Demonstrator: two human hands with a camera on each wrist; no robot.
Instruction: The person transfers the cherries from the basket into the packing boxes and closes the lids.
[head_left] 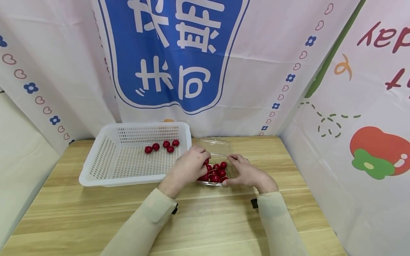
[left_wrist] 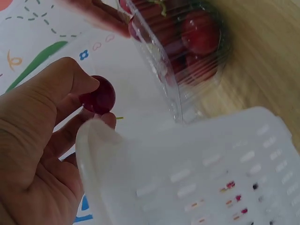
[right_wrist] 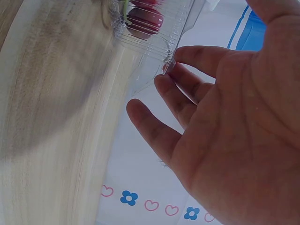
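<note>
My left hand (head_left: 189,164) is at the left side of a clear plastic clamshell box (head_left: 214,184) full of red cherries (head_left: 215,177). In the left wrist view its thumb and fingertips pinch a dark red cherry (left_wrist: 104,96) with a short green stem, close by the basket's rim. At the box's right side, my right hand (head_left: 248,174) is spread, thumb at the front corner and fingers towards the back. Its nearly straight fingers (right_wrist: 197,58) touch the box's rim in the right wrist view. The clear lid (head_left: 213,146) lies folded back behind the box.
To the left stands a white perforated plastic basket (head_left: 93,170) with several cherries (head_left: 166,144) towards its back right. Both containers are on a wood-grain table (head_left: 205,220). A printed cloth (head_left: 250,96) hangs behind the table's back edge, and another patterned cloth (head_left: 339,185) on the right.
</note>
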